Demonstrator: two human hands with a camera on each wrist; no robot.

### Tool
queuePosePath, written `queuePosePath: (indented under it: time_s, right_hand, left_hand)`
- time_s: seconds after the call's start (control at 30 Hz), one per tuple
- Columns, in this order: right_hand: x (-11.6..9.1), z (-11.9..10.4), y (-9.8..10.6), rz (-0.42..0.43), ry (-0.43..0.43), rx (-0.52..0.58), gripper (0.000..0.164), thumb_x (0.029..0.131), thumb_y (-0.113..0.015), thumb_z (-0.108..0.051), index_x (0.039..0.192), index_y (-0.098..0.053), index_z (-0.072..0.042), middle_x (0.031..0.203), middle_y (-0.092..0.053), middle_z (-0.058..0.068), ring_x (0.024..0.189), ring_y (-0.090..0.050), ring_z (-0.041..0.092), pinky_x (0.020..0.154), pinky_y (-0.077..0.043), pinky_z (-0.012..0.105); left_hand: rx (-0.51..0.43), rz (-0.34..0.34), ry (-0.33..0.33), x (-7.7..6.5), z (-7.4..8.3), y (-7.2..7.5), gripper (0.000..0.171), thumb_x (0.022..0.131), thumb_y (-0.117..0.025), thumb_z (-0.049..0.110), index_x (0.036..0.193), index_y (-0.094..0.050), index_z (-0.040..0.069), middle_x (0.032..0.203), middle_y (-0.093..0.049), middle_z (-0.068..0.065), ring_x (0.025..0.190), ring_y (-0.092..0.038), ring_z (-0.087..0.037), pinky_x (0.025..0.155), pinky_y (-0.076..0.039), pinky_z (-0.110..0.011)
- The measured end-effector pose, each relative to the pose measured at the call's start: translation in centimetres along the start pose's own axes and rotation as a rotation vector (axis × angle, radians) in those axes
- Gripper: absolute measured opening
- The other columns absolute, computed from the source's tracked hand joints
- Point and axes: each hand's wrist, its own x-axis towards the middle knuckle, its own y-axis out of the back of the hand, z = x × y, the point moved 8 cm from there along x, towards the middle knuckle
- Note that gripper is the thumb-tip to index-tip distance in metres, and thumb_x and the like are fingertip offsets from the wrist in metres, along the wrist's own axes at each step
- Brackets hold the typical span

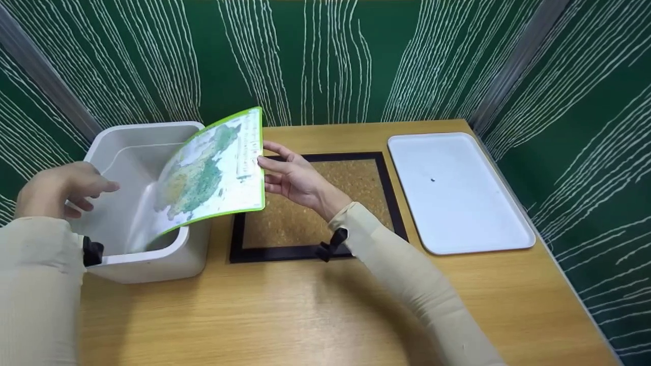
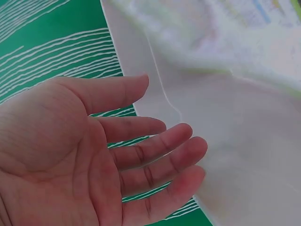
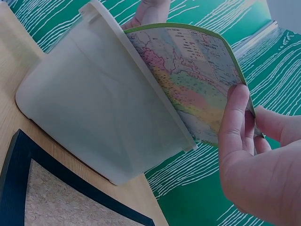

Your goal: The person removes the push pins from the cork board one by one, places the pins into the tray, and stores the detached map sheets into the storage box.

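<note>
A flexible map sheet [image 1: 203, 168] with a bright green border leans partly inside a white plastic bin [image 1: 188, 249], its far end bent down into it. My right hand [image 1: 300, 180] pinches the sheet's right edge between thumb and fingers; in the right wrist view this hand [image 3: 254, 150] has fingers on the printed underside [image 3: 188, 84], which bears another colourful map. Over the bin's left side hovers my left hand [image 1: 71, 188], holding nothing. In the left wrist view its palm [image 2: 103, 150] shows, fingers relaxed and slightly bent, apart from the sheet.
Right of the bin lies a cork board [image 1: 315, 213] in a black frame, flat on the wooden table [image 1: 285, 310]. Farther right is a white tray [image 1: 457, 198] with a small dark speck. Green walls [image 1: 335, 61] with white wavy lines enclose the table's back and sides.
</note>
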Motion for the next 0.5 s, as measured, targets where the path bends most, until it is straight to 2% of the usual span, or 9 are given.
queuePosePath:
  time_s: [0.27,0.4,0.5]
  right_hand:
    - [0.01,0.2,0.0,0.002,-0.004,-0.009,0.045,0.101,-0.061,-0.004,0.143,-0.052,-0.016,0.104,-0.069,0.013,0.074,-0.069,0.023,0.063,-0.057,0.029]
    - [0.1,0.32,-0.06,0.005,-0.004,-0.013,0.044,0.101,-0.06,-0.004,0.143,-0.052,-0.016,0.105,-0.069,0.012,0.074,-0.068,0.023,0.063,-0.057,0.029]
    - [0.21,0.38,-0.11,0.015,-0.003,-0.008,0.043,0.101,-0.061,-0.004,0.141,-0.054,-0.016,0.106,-0.069,0.013,0.074,-0.068,0.022,0.063,-0.057,0.029]
  left_hand:
    - [-0.012,0.04,-0.016,0.39,-0.37,-0.05,0.082,0.095,-0.067,0.045,0.143,-0.032,-0.012,0.133,-0.039,-0.039,0.112,-0.048,-0.054,0.087,-0.054,-0.061]
    - [-0.004,0.073,-0.06,0.54,-0.55,0.3,0.077,0.098,-0.063,0.044,0.143,-0.035,-0.013,0.132,-0.042,-0.04,0.11,-0.051,-0.056,0.087,-0.052,-0.064]
    - [0.027,0.135,-0.103,0.19,-0.5,0.85,0.072,0.101,-0.06,0.041,0.141,-0.037,-0.014,0.128,-0.046,-0.042,0.104,-0.056,-0.056,0.087,-0.05,-0.067]
